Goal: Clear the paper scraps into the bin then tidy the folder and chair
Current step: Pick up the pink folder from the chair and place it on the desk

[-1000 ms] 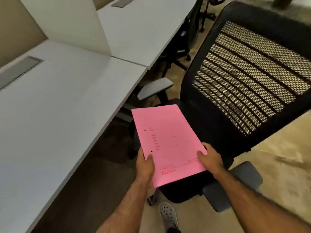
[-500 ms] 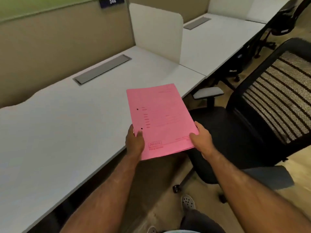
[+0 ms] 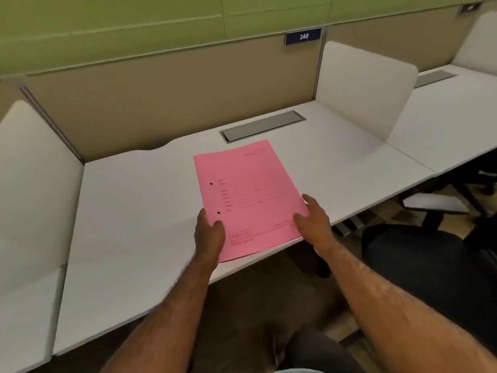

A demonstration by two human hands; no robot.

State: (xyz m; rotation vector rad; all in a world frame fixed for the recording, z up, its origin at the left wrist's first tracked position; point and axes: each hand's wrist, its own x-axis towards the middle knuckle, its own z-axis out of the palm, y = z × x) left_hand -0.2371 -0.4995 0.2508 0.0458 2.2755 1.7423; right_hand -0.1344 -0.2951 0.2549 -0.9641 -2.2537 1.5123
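Observation:
A pink paper folder (image 3: 248, 195) with two punch holes near its left edge is over the white desk (image 3: 129, 211), its near end past the desk's front edge. My left hand (image 3: 209, 235) grips the folder's near left corner, thumb on top. My right hand (image 3: 313, 222) holds the near right corner with its fingers on the cover. Whether the folder rests on the desk or hovers just above it, I cannot tell. The black office chair (image 3: 419, 259) stands to the right, its seat and one grey armrest (image 3: 433, 204) in view. No paper scraps or bin appear.
White divider panels stand at the desk's left (image 3: 35, 184) and right (image 3: 368, 87). A grey cable flap (image 3: 262, 125) lies in the desktop at the back. A beige and green partition with a sign reading 248 (image 3: 303, 36) rises behind. Another desk (image 3: 451, 114) continues to the right.
My view has swung left from the chair to the desk. Both hands have carried the pink folder from above the chair seat to over the desktop.

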